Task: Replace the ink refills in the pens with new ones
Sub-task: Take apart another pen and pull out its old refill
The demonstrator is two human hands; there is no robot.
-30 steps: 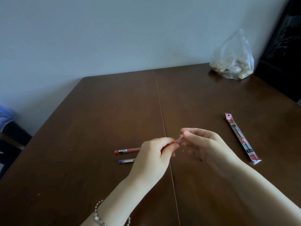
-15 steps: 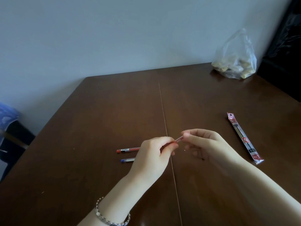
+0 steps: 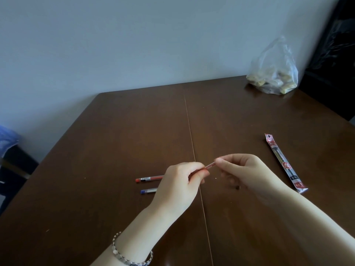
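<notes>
A thin reddish tube (image 3: 210, 166) slants at frame centre, pinched at its ends by the left hand (image 3: 178, 189) and right hand (image 3: 247, 173). Left of centre, a red-ended pen (image 3: 148, 178) and a blue-ended pen (image 3: 148, 191) lie flat and nearly parallel, their right ends hidden. A red refill packet (image 3: 284, 163) lies diagonally at right.

You're holding one thin tube (image 3: 210, 166). Lying on the surface (image 3: 115, 141): two pens, red pen (image 3: 148, 178) and blue pen (image 3: 148, 191), one refill packet (image 3: 284, 164), one plastic bag (image 3: 274, 73).
</notes>
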